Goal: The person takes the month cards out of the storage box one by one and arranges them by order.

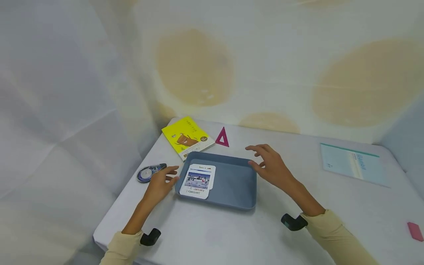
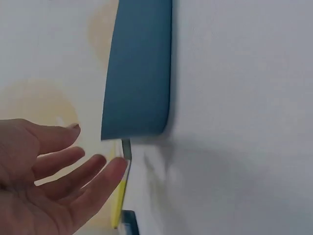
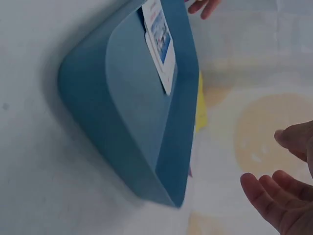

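A shallow blue-grey tray [image 1: 233, 184] lies on the white table, with picture cards [image 1: 197, 180] in its left part; the top one reads "January". My left hand [image 1: 162, 186] hovers at the tray's left end, fingers loosely bent and holding nothing. In the left wrist view that hand [image 2: 68, 171] is apart from the tray's corner [image 2: 139, 73]. Over the tray's right back corner is my right hand [image 1: 269, 165], thumb and fingers spread around air. The right wrist view shows the right hand [image 3: 288, 186] beside the tray [image 3: 132, 122], with a gap between them.
A yellow book [image 1: 187, 138] lies behind the tray, beside a pink triangle ruler [image 1: 226, 140]. Left of the tray is a blue correction tape [image 1: 145, 173]. A light blue notebook [image 1: 352, 163] lies at the right, and a pink block [image 1: 415, 231] near the right edge.
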`<act>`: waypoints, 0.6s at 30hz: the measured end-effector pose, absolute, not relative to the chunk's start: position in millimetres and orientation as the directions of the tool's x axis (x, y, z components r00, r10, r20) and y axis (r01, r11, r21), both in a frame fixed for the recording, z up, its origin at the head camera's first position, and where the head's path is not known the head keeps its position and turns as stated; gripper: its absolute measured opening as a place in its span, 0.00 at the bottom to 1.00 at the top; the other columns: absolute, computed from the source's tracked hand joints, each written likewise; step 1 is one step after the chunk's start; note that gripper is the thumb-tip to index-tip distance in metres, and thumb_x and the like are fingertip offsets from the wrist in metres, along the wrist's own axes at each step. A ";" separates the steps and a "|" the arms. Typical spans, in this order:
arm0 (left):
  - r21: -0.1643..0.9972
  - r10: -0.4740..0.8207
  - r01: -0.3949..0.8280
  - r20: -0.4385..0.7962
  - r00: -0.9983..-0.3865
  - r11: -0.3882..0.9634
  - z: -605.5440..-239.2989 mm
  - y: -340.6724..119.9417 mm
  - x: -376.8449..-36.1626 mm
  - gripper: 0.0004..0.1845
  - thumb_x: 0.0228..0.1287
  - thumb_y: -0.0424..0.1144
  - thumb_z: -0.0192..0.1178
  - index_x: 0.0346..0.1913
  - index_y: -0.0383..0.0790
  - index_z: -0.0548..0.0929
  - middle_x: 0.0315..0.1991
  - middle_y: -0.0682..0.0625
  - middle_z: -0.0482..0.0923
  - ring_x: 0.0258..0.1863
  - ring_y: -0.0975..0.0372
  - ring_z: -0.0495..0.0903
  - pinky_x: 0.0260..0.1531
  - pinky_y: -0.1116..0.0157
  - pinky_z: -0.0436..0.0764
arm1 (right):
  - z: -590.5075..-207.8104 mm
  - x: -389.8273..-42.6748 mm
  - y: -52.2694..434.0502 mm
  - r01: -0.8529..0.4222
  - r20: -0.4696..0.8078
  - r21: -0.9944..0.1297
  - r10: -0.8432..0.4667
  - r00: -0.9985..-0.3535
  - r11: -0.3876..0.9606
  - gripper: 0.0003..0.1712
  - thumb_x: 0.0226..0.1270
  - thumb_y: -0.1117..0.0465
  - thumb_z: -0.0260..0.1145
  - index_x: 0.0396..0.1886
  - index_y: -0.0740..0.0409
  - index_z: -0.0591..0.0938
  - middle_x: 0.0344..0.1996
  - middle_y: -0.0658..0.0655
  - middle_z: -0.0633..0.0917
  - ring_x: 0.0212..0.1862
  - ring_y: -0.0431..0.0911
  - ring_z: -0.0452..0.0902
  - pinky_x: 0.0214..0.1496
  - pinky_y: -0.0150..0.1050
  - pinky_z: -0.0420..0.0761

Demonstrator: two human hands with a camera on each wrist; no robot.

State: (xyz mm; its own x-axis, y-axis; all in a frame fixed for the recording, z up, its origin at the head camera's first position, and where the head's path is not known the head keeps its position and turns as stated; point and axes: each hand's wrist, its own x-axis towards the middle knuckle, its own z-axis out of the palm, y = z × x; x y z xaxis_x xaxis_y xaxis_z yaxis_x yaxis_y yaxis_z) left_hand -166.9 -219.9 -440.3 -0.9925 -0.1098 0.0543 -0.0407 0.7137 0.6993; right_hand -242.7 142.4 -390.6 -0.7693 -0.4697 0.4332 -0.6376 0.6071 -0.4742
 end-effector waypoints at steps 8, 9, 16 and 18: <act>0.911 -0.046 -0.182 -0.178 -0.983 0.370 -457.6 -235.9 -161.8 0.25 0.62 0.31 0.62 0.64 0.38 0.72 0.54 0.37 0.76 0.47 0.51 0.81 0.35 0.60 0.86 | -403.4 -260.4 89.9 -0.528 0.276 -0.602 -0.464 -0.842 0.600 0.23 0.59 0.64 0.69 0.56 0.53 0.78 0.47 0.60 0.80 0.44 0.51 0.81 0.36 0.41 0.86; 0.922 -0.031 -0.186 -0.187 -0.982 0.341 -459.2 -237.0 -161.3 0.26 0.62 0.31 0.61 0.64 0.38 0.72 0.54 0.37 0.75 0.47 0.51 0.80 0.37 0.59 0.86 | -405.6 -261.9 82.8 -0.506 0.249 -0.632 -0.465 -0.850 0.587 0.23 0.59 0.65 0.69 0.55 0.54 0.78 0.46 0.61 0.80 0.44 0.51 0.81 0.34 0.40 0.86; 0.952 0.007 -0.196 -0.204 -0.979 0.237 -464.9 -241.0 -160.2 0.26 0.64 0.32 0.61 0.65 0.38 0.71 0.57 0.36 0.73 0.49 0.51 0.79 0.41 0.58 0.85 | -431.7 -274.6 32.1 -0.403 0.036 -0.695 -0.530 -0.847 0.596 0.22 0.57 0.62 0.72 0.52 0.59 0.80 0.40 0.59 0.81 0.37 0.47 0.78 0.34 0.32 0.83; 0.955 0.016 -0.192 -0.201 -0.980 0.225 -465.2 -239.8 -160.6 0.26 0.64 0.33 0.61 0.65 0.38 0.71 0.57 0.36 0.73 0.50 0.50 0.79 0.42 0.58 0.84 | -440.2 -277.6 19.7 -0.409 -0.008 -0.649 -0.544 -0.839 0.641 0.25 0.54 0.56 0.74 0.52 0.59 0.81 0.38 0.57 0.81 0.36 0.46 0.75 0.34 0.32 0.80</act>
State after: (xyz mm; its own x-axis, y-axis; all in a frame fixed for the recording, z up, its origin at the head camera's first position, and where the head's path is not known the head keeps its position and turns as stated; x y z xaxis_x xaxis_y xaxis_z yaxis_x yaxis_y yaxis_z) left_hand -160.6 -239.8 -465.2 -0.9795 0.0162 -0.2007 -0.1920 0.2250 0.9553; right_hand -277.6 19.7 -440.2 -0.8391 -0.5439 -0.0082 -0.4093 0.6413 -0.6490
